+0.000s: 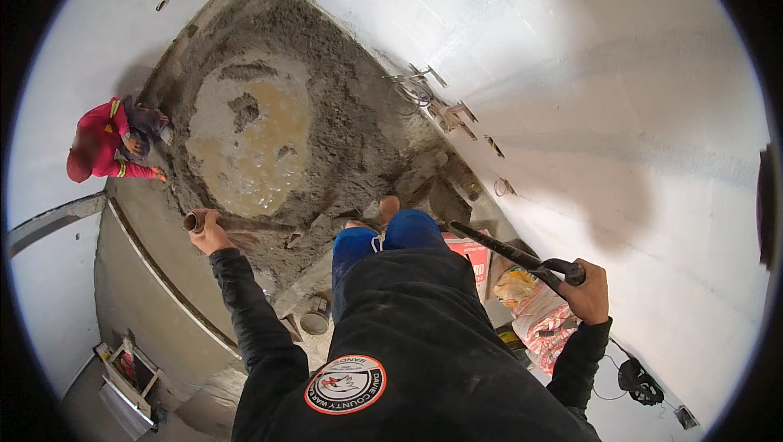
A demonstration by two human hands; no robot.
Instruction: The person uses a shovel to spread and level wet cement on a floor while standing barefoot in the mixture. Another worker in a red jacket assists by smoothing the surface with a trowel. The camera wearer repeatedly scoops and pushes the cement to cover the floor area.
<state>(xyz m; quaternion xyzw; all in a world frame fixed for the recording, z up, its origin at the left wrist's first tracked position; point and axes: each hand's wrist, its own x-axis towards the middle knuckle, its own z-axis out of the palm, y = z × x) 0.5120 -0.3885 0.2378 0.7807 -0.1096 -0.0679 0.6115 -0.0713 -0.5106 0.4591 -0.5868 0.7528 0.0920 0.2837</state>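
My left hand (210,233) is closed round a brown, round-ended handle (194,220). A blurred shaft stretches from it toward my feet, and I cannot make out what is at its far end. My right hand (587,297) grips the end of a black shovel handle (510,253), which slants down toward my right foot. A dark, muddy blade (448,202) lies near the lower end of that handle. Ahead of my feet spreads a wet grey mortar heap (351,128) with a murky pool of water (265,144) in its middle.
A co-worker in a red top (106,136) crouches by the left wall, one hand near the heap's edge. A can (316,317) stands left of my legs. Sacks (545,324) lie at my right. Cables and box fittings (449,114) jut from the right wall.
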